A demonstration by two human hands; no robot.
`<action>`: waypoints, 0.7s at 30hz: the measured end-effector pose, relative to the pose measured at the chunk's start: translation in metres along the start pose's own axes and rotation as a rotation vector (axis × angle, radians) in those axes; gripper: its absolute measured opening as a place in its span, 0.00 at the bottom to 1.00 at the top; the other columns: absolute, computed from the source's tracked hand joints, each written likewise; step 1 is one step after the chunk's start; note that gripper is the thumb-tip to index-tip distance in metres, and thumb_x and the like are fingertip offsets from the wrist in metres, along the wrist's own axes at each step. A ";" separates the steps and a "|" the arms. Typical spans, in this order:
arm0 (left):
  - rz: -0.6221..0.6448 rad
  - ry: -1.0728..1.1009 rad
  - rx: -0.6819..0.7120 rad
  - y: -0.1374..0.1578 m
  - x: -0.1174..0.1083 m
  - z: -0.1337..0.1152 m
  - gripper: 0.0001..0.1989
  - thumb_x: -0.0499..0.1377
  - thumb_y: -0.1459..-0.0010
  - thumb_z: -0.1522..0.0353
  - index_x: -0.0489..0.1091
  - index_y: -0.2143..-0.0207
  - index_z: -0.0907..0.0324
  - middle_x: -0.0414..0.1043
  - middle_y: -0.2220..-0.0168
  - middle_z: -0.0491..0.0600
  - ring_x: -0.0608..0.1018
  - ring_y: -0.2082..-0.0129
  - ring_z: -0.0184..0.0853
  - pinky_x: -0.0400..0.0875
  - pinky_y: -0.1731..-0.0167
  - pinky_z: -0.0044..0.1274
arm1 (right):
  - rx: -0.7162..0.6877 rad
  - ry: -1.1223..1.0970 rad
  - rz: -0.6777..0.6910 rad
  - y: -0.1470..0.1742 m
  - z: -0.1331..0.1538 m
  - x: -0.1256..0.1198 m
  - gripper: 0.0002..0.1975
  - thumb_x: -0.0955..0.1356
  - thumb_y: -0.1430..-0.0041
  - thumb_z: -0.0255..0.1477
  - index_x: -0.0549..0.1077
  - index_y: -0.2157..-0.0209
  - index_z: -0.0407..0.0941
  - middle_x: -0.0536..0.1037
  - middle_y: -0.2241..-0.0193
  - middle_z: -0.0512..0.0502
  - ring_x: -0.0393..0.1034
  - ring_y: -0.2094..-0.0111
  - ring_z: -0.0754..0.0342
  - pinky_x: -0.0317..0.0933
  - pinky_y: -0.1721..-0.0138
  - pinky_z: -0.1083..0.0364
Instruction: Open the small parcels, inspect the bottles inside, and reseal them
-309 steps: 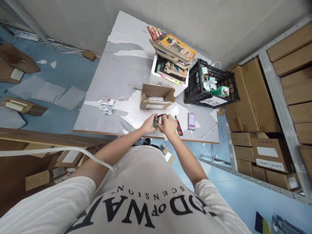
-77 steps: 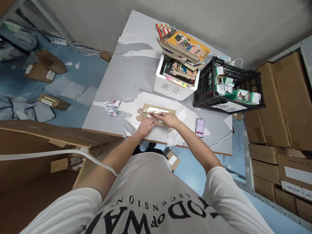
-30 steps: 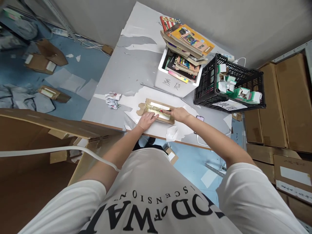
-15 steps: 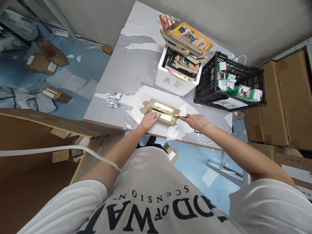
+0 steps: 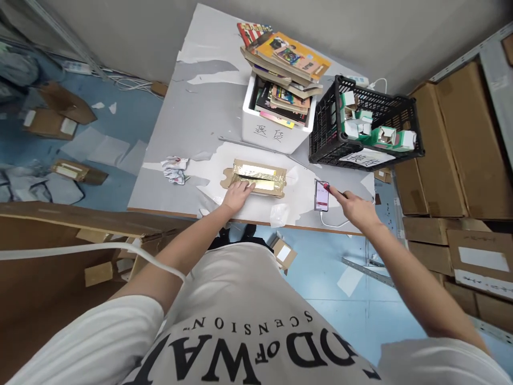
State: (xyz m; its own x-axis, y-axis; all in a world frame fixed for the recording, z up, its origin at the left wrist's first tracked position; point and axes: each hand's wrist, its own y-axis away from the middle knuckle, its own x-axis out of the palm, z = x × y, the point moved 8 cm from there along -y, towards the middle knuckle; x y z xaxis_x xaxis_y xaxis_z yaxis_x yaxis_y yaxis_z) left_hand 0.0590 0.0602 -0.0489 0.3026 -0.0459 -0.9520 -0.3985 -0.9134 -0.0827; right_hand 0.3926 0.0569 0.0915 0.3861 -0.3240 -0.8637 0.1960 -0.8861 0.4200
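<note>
A small cardboard box [image 5: 266, 184] with shiny tape lies on the worktable. Its middle seam gapes in a dark slit, and a torn flap sticks out at its left end. My left hand [image 5: 238, 197] rests on the box's near left side, fingers stretched over it and holding nothing. Away to the right, my right hand [image 5: 356, 208] is closed around a slim dark utility knife [image 5: 335, 192] with a red part near its front. The knife's front end is over a phone [image 5: 321, 197] with a lit screen and a white cable.
Behind the box stands a white bin [image 5: 276, 138] piled with books [image 5: 292, 59]. To its right is a black crate [image 5: 366, 144] holding green-and-white boxes. Crumpled paper [image 5: 175, 170] lies at left, clear plastic [image 5: 279, 215] by the front edge. Large cartons [image 5: 468, 139] line the right side.
My right hand has drawn the knife away from the box's right end, moving right over the phone. My left hand stays on the box. The whole view has shifted slightly.
</note>
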 end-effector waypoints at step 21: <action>0.108 0.020 0.059 0.024 -0.020 -0.008 0.28 0.53 0.42 0.72 0.58 0.38 0.61 0.53 0.35 0.63 0.52 0.33 0.50 0.52 0.39 0.44 | 0.554 -0.950 -0.362 -0.070 0.080 0.196 0.25 0.58 0.38 0.32 0.64 0.41 0.45 0.63 0.45 0.35 0.55 0.43 0.41 0.49 0.42 0.40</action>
State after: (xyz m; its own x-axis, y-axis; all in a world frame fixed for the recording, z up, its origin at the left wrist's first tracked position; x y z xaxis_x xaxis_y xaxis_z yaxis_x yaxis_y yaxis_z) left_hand 0.0500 0.0359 -0.0296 0.2722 -0.1516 -0.9502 -0.4796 -0.8775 0.0026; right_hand 0.3829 0.0290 -0.1293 -0.4909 0.0684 -0.8685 -0.3557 -0.9258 0.1281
